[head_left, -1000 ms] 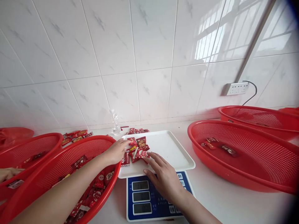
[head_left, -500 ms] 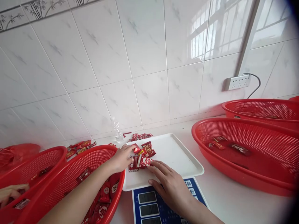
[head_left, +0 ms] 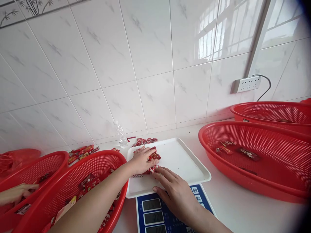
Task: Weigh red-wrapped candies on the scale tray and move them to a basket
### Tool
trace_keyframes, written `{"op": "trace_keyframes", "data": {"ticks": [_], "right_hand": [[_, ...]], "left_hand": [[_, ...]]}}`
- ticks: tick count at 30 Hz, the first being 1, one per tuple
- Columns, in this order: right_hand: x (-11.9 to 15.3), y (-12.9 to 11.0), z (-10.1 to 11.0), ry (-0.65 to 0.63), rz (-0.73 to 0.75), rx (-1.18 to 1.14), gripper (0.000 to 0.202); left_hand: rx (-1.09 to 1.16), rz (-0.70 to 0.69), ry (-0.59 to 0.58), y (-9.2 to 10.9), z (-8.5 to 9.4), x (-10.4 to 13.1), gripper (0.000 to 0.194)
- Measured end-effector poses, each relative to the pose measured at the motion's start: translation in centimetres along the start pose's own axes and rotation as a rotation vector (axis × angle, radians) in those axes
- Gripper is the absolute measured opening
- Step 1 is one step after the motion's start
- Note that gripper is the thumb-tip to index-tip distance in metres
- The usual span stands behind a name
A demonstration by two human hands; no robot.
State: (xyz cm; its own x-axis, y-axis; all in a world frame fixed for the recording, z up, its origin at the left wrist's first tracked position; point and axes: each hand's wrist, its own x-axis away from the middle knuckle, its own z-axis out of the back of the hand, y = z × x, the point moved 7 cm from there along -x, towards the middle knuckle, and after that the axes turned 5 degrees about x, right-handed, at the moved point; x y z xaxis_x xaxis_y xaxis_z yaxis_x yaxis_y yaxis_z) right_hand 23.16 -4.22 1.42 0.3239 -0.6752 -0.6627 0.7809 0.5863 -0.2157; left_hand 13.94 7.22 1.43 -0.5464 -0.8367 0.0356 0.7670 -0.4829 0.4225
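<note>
Red snack packets (head_left: 155, 153) lie in a small pile on the left part of a white tray (head_left: 191, 161), which rests on a blue scale (head_left: 155, 216). Over the pile lies my left hand (head_left: 142, 160), its fingers spread across the packets and hiding some of them. My right hand (head_left: 173, 189) is at the pile's near right side, fingers extended and touching the edge of a packet, above the scale's keypad. Below my left forearm, a red basket (head_left: 125, 181) holds many red packets.
Another person's hand (head_left: 24, 192) reaches into a basket (head_left: 64, 158) at the far left. Loose packets (head_left: 82, 153) and a clear bottle (head_left: 120, 136) stand near the wall. Two red baskets (head_left: 243, 191) are at the right, the nearer holding several packets.
My left hand has moved right, from the pile's left edge to over the packets. My right hand is nearly still. The other person's hand has moved right.
</note>
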Motion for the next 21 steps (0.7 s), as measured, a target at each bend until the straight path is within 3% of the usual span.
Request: {"op": "trace_keyframes", "data": {"ticks": [6, 10, 13, 16, 21], "right_hand": [[0.1, 0.0, 0.0, -0.004, -0.006, 0.003, 0.03], [0.2, 0.1, -0.1, -0.014, -0.004, 0.024, 0.031], [0.2, 0.1, -0.2, -0.008, 0.002, 0.03, 0.03], [0.2, 0.1, -0.2, -0.008, 0.01, 0.041, 0.029], [0.3, 0.1, -0.4, -0.015, 0.02, 0.062, 0.028]], "left_hand": [[0.111, -0.074, 0.046, 0.0, 0.6, 0.5, 0.045], [0.224, -0.109, 0.159, -0.1, 2.3, 2.0, 0.039], [0.309, -0.078, 0.228, -0.8, 3.9, 3.9, 0.038], [0.365, 0.007, 0.226, -2.0, 4.7, 6.2, 0.039], [0.294, 0.138, 0.151, -3.1, 4.3, 10.7, 0.043]]}}
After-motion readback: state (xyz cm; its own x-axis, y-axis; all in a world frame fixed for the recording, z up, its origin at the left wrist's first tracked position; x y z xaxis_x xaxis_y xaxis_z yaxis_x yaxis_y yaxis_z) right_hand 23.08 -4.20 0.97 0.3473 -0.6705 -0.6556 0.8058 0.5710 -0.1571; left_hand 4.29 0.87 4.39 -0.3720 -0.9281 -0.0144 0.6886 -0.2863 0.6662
